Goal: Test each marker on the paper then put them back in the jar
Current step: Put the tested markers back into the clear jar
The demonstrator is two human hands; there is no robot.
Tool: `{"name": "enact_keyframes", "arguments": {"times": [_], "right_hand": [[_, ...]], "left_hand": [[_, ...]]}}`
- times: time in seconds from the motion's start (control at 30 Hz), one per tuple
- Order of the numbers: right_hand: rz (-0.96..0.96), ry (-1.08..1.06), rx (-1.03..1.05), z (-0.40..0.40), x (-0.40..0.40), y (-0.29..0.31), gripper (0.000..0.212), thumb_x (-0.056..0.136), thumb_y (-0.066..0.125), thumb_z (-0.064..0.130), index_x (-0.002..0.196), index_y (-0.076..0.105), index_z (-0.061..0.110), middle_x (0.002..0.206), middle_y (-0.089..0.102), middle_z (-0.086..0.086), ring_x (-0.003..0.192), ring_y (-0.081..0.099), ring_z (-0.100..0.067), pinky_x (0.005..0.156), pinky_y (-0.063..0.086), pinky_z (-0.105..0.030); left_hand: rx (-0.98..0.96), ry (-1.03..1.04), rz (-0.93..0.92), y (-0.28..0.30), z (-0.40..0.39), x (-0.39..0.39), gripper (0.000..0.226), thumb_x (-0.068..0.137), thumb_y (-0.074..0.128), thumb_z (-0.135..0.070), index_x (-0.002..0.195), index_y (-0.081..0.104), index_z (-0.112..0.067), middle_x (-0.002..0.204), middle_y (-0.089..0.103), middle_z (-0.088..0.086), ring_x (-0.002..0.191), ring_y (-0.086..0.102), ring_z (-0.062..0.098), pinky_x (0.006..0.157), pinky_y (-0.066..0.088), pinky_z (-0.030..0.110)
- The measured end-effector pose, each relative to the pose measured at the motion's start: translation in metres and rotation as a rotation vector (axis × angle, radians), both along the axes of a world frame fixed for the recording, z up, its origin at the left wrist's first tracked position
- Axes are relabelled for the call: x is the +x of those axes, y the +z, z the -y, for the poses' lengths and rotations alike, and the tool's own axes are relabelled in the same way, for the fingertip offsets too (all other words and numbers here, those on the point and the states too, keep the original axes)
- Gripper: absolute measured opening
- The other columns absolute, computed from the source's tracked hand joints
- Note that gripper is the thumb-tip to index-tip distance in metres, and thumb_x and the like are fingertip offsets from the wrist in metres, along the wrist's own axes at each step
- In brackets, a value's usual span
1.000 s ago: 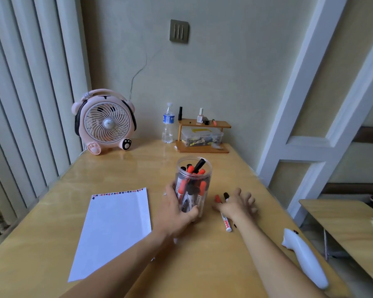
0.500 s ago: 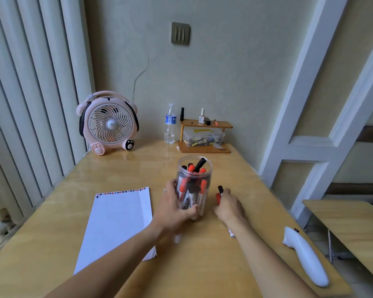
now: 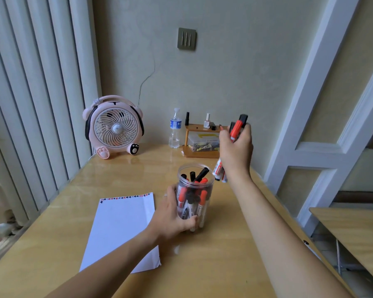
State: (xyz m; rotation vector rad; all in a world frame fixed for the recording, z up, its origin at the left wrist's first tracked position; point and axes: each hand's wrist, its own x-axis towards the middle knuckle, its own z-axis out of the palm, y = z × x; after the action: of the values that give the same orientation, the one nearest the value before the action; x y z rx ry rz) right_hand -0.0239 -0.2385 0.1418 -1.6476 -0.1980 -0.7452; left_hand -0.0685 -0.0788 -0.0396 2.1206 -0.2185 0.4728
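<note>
Two bare arms reach in from the bottom edge over the wooden table [image 3: 213, 265], which fills the lower half of the frame. White paper [image 3: 121, 229] lies flat at lower centre-left. A pink fan [image 3: 114, 127] stands left of centre at the table's far edge. Mid-frame, the clear jar [image 3: 195, 196] stands upright on the table just right of the paper, packed with red- and black-capped markers; the left hand [image 3: 172, 218] clasps its lower left side. Right of centre, the right hand [image 3: 235, 151] is raised above and right of the jar's mouth, clenched around a bundle of markers [image 3: 237, 127], caps up. A small water bottle [image 3: 175, 129] stands behind.
</note>
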Motion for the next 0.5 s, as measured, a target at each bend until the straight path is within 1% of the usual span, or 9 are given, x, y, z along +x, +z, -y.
{"name": "enact_keyframes", "arguments": {"times": [0.07,0.17,0.23,0.27,0.33,0.37,0.4,0.43,0.5], "right_hand": [[0.08,0.022,0.052,-0.015,-0.001,0.009,0.012,0.092,0.057,0.009,0.102,0.049,0.009,0.073,0.054,0.005,0.054,0.051,-0.004,0.049,0.04,-0.017],[0.058,0.141,0.075,-0.036,0.002,-0.004,0.016,0.096,0.059,0.01,0.109,0.049,0.006,0.074,0.054,0.007,0.056,0.051,0.0,0.054,0.043,-0.016],[0.003,0.232,0.041,-0.046,0.006,-0.018,0.031,0.097,0.066,0.021,0.121,0.05,0.012,0.084,0.058,0.008,0.07,0.06,0.001,0.067,0.048,-0.018],[-0.033,0.274,0.032,-0.048,0.009,-0.024,0.036,0.095,0.07,0.027,0.124,0.05,0.022,0.092,0.061,0.008,0.083,0.065,-0.004,0.076,0.052,-0.022],[-0.139,0.338,0.071,-0.05,0.015,-0.029,0.035,0.09,0.076,0.031,0.113,0.05,0.037,0.099,0.063,0.005,0.1,0.069,-0.022,0.088,0.057,-0.037],[-0.203,0.356,0.098,-0.05,0.019,-0.03,0.034,0.088,0.079,0.029,0.107,0.051,0.036,0.1,0.064,0.001,0.101,0.069,-0.029,0.092,0.058,-0.045],[-0.256,0.373,0.117,-0.048,0.021,-0.03,0.033,0.086,0.081,0.028,0.105,0.054,0.029,0.099,0.066,-0.003,0.101,0.069,-0.033,0.094,0.057,-0.051],[-0.306,0.398,0.127,-0.046,0.02,-0.029,0.034,0.084,0.083,0.029,0.105,0.057,0.022,0.099,0.067,-0.007,0.1,0.07,-0.033,0.096,0.057,-0.056],[-0.345,0.475,0.128,-0.042,0.019,-0.028,0.033,0.083,0.084,0.032,0.101,0.061,0.017,0.092,0.07,-0.01,0.089,0.072,-0.028,0.095,0.057,-0.059]], "left_hand": [[-0.006,-0.006,-0.007,0.0,0.0,0.001,0.081,0.066,0.082,-0.046,0.13,0.037,-0.027,0.114,0.049,-0.022,0.111,0.051,-0.003,0.084,0.044,0.01],[-0.019,-0.007,-0.008,-0.001,0.001,0.0,0.082,0.065,0.082,-0.047,0.13,0.037,-0.027,0.115,0.052,-0.017,0.111,0.054,0.0,0.084,0.047,0.015],[-0.027,-0.003,-0.005,-0.003,0.001,0.0,0.083,0.065,0.081,-0.048,0.132,0.036,-0.027,0.118,0.052,-0.014,0.113,0.053,0.002,0.086,0.047,0.016],[-0.03,-0.002,-0.006,-0.004,0.001,0.0,0.083,0.065,0.081,-0.048,0.132,0.035,-0.028,0.119,0.053,-0.012,0.114,0.054,0.003,0.088,0.049,0.018],[-0.021,-0.002,-0.001,-0.005,0.0,0.001,0.083,0.065,0.081,-0.049,0.132,0.034,-0.031,0.121,0.053,-0.01,0.115,0.054,0.006,0.09,0.05,0.024],[-0.016,-0.002,0.001,-0.006,0.0,0.001,0.084,0.065,0.081,-0.05,0.132,0.034,-0.032,0.121,0.053,-0.009,0.115,0.054,0.006,0.091,0.05,0.024],[-0.016,-0.004,-0.002,-0.007,0.0,0.001,0.085,0.065,0.081,-0.05,0.133,0.033,-0.033,0.122,0.053,-0.009,0.116,0.053,0.006,0.091,0.05,0.023],[-0.019,-0.008,-0.006,-0.007,0.0,0.002,0.086,0.065,0.081,-0.051,0.134,0.033,-0.033,0.123,0.052,-0.009,0.116,0.053,0.005,0.09,0.048,0.021],[-0.018,-0.014,-0.009,-0.008,-0.001,0.002,0.089,0.066,0.08,-0.053,0.137,0.031,-0.033,0.126,0.05,-0.01,0.118,0.05,0.003,0.089,0.044,0.013]]}}
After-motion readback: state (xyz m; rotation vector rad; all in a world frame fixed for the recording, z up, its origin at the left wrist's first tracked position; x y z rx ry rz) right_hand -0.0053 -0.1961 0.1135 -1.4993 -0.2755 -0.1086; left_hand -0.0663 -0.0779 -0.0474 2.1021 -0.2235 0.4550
